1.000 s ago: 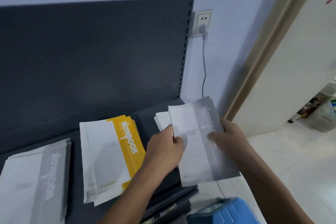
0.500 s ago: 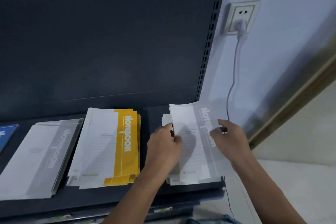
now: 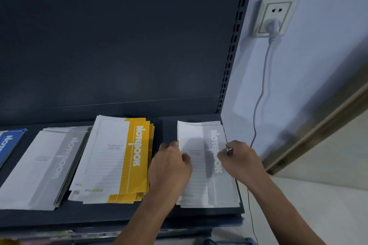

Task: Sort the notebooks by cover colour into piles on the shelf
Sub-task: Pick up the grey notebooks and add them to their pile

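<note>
Dark grey metal shelf (image 3: 163,213) with upright back panel (image 3: 119,45); four piles of notebooks are laid along it.

Right end of shelf: grey-striped notebook pile (image 3: 211,185), top cover white with a grey band lettered "Notebook". Pile reaches nearly to the right edge and close to the front edge.

Left hand (image 3: 169,173) is set at the pile's left side, fingers curled, thumb lying on the top cover. Right hand (image 3: 239,161) is set at the pile's right side, fingertips pinched on the edge of the top cover near the grey band. Whether one notebook or several is gripped cannot be told; the edges are blurred.

Just left of the left hand: yellow-striped notebook pile (image 3: 119,161), slightly fanned, corners uneven at the front. Left of that, touching or nearly so: a second grey-striped pile (image 3: 41,167). At the far left edge of the view: blue notebook pile (image 3: 10,143), only partly seen.

On the wall right of the shelf: white socket (image 3: 275,16) with plug inserted, cable (image 3: 260,93) hanging down past the shelf's right end.
</note>
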`<state>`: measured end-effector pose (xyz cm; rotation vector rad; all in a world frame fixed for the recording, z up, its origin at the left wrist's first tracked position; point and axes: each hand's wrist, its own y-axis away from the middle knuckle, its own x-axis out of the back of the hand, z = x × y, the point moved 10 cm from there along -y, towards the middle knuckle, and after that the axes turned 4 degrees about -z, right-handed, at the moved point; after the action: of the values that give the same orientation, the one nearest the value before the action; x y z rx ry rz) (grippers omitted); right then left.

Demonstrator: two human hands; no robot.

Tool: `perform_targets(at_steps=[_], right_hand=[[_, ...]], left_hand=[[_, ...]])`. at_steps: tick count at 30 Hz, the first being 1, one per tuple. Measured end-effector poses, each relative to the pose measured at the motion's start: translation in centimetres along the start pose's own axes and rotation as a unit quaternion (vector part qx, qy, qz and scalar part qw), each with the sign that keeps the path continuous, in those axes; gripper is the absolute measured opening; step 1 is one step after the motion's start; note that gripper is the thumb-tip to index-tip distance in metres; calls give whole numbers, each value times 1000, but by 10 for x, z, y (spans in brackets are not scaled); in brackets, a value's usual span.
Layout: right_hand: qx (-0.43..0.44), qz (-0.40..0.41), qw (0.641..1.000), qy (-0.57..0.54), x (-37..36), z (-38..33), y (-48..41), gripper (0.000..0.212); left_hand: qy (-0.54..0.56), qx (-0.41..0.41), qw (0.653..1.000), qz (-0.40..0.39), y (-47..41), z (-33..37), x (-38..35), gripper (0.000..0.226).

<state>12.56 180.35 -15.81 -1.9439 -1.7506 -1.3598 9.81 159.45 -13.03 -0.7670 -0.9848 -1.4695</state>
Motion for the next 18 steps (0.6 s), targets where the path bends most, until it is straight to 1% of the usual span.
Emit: perform_targets(at_steps=[3, 7, 8, 10, 14, 16, 18], right_hand=[[2, 5, 999, 49, -2, -4, -1, 19], [1, 33, 993, 113, -1, -18, 7, 17], [4, 47, 989, 137, 1, -24, 10, 21], [20, 75, 982, 170, 1, -43, 15, 35], [103, 98, 980, 136, -15, -103, 26, 42], [153, 88, 977, 119, -33, -141, 33, 41], [195, 71, 970, 125, -58, -184, 45, 36]], left_hand=[[-31, 10, 999, -14, 2, -5, -2, 35], [-20, 6, 1000, -18, -1, -13, 6, 30], [-13, -1, 1000, -17, -2, -15, 11, 30], [10, -12, 1000, -11, -2, -21, 25, 26], [71, -12, 997, 11, -4, -57, 73, 17], [98, -11, 994, 39, -7, -86, 102, 15], [107, 5, 992, 66, -6, -126, 132, 14]])
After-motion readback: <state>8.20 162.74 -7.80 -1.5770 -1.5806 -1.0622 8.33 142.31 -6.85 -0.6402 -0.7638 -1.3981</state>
